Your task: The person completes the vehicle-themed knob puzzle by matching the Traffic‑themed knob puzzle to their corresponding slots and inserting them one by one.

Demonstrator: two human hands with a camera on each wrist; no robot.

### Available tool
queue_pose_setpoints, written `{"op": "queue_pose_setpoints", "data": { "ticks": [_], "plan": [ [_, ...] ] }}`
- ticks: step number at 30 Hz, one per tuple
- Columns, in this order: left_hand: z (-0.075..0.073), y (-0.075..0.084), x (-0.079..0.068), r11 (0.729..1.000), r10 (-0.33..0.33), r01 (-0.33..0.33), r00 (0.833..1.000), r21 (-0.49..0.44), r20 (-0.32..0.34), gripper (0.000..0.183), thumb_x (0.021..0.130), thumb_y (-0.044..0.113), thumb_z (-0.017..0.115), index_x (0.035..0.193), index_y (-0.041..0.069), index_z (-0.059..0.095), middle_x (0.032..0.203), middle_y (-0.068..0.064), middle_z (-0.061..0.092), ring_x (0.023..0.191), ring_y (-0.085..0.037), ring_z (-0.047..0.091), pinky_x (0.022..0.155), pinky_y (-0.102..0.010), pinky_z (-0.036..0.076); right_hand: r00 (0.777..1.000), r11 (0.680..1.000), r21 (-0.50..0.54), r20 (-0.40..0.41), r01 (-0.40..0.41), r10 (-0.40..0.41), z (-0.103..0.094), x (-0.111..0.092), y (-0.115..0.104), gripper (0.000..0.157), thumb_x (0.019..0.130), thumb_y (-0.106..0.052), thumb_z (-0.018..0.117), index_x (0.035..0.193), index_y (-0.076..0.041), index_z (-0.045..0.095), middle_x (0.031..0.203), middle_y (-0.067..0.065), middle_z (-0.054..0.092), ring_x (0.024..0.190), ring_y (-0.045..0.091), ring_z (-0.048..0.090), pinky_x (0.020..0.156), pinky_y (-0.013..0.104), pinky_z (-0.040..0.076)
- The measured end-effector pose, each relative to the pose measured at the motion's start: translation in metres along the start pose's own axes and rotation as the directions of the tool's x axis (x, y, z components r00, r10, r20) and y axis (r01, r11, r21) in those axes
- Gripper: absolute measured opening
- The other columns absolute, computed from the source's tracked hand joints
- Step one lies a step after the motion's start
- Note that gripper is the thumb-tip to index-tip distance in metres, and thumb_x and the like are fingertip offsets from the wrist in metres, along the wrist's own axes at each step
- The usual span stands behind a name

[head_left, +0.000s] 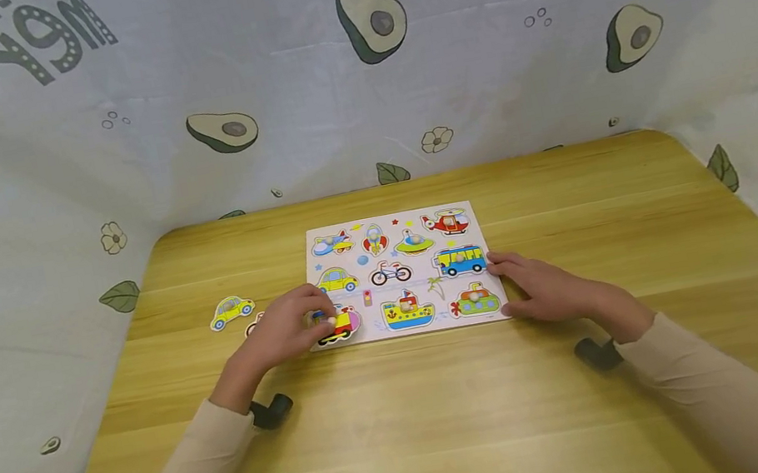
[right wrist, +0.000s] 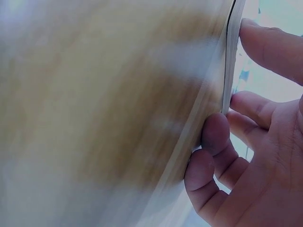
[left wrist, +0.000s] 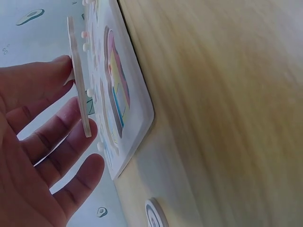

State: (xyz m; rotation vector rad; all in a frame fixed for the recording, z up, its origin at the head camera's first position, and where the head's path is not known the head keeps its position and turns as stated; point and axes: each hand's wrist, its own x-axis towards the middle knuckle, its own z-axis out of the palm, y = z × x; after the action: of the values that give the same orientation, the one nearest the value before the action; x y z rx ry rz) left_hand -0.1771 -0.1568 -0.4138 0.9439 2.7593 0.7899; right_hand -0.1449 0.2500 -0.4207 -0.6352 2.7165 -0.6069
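My left hand [head_left: 281, 327] pinches a train puzzle piece [head_left: 346, 326] by its knob, over the lower left of the wooden peg puzzle board [head_left: 375, 332]. In the left wrist view the piece [left wrist: 79, 85] is raised and tilted above a train-coloured recess [left wrist: 118, 80]. My right hand [head_left: 548, 287] touches the board's right edge, thumb near its lower corner; the right wrist view shows the fingertips against that edge [right wrist: 230, 56]. A yellow car piece [head_left: 232, 311] lies on the table left of the board. Beside it, a bicycle piece [head_left: 253, 324] is partly hidden by my left hand.
Knobbed pieces sit in the board, among them a helicopter [head_left: 448, 223], bus [head_left: 460, 260], ship [head_left: 407, 312] and submarine [head_left: 475, 301]. Car [head_left: 337, 280] and bicycle [head_left: 389, 272] pictures show without knobs. An avocado-print cloth [head_left: 287, 58] hangs behind the wooden table [head_left: 412, 425].
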Motion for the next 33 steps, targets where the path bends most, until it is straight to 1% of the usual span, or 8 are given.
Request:
{"op": "queue_pose_setpoints", "data": {
  "ticks": [4,12,16,21,28,31,33],
  "plan": [
    [0.002,0.0,0.003,1.0,0.003,-0.003,1.0,0.007,0.011,0.007,0.09,0.018,0.07,0.092,0.012,0.074,0.105,-0.002,0.067,0.098,-0.02,0.063,0.089,-0.041,0.053,1.0,1.0,0.0,0.004,-0.001,0.001,0.001,0.0,0.002,0.069,0.093,-0.024,0.067,0.147,0.006,0.037,0.16,0.025,0.026,0.142,0.05,0.034,0.114,0.064,0.033],
    [0.008,-0.006,0.006,0.999,0.007,-0.007,1.0,0.031,0.006,0.005,0.087,0.016,0.074,0.09,0.013,0.075,0.102,-0.001,0.065,0.095,-0.02,0.061,0.087,-0.04,0.052,1.0,1.0,0.001,0.008,-0.009,0.009,0.002,0.001,0.004,0.07,0.093,-0.026,0.067,0.148,0.005,0.037,0.16,0.024,0.026,0.143,0.049,0.033,0.114,0.064,0.033],
    [0.01,-0.008,0.007,0.999,-0.004,0.003,1.0,0.04,0.015,0.005,0.088,0.016,0.074,0.091,0.013,0.076,0.103,-0.002,0.065,0.098,-0.021,0.06,0.091,-0.041,0.051,1.0,1.0,0.004,0.007,-0.008,0.008,0.002,0.001,0.003,0.07,0.093,-0.026,0.067,0.148,0.005,0.037,0.161,0.024,0.025,0.142,0.05,0.034,0.114,0.064,0.033],
    [0.012,-0.01,0.009,0.999,-0.037,0.035,0.999,0.039,0.031,0.006,0.088,0.016,0.073,0.093,0.015,0.077,0.106,-0.003,0.064,0.103,-0.023,0.057,0.097,-0.044,0.049,1.0,1.0,0.0,0.002,0.0,0.0,0.001,0.001,0.002,0.07,0.093,-0.025,0.067,0.148,0.005,0.037,0.16,0.025,0.026,0.141,0.05,0.034,0.114,0.064,0.033],
    [0.012,-0.01,0.009,1.0,-0.017,0.016,0.999,0.02,0.029,0.006,0.087,0.014,0.073,0.092,0.013,0.077,0.104,-0.004,0.064,0.101,-0.023,0.057,0.095,-0.044,0.048,1.0,1.0,-0.001,-0.004,-0.004,0.004,0.001,0.001,0.002,0.07,0.092,-0.025,0.068,0.148,0.005,0.037,0.16,0.024,0.027,0.142,0.049,0.034,0.114,0.063,0.033],
    [0.013,-0.01,0.01,0.999,-0.028,0.028,0.999,0.018,0.033,0.006,0.088,0.014,0.074,0.092,0.013,0.077,0.106,-0.005,0.064,0.102,-0.023,0.056,0.096,-0.044,0.048,1.0,1.0,-0.001,-0.001,-0.002,0.002,0.001,0.001,0.003,0.07,0.093,-0.025,0.068,0.148,0.005,0.037,0.16,0.025,0.027,0.142,0.049,0.034,0.114,0.063,0.033],
    [0.013,-0.011,0.01,0.998,-0.045,0.044,0.998,0.034,0.034,0.008,0.088,0.016,0.074,0.094,0.013,0.078,0.108,-0.006,0.063,0.103,-0.024,0.056,0.097,-0.044,0.048,1.0,1.0,-0.001,0.0,-0.001,0.001,0.001,0.001,0.003,0.07,0.093,-0.025,0.068,0.148,0.005,0.037,0.16,0.025,0.027,0.142,0.049,0.034,0.114,0.063,0.033]
  ]
}}
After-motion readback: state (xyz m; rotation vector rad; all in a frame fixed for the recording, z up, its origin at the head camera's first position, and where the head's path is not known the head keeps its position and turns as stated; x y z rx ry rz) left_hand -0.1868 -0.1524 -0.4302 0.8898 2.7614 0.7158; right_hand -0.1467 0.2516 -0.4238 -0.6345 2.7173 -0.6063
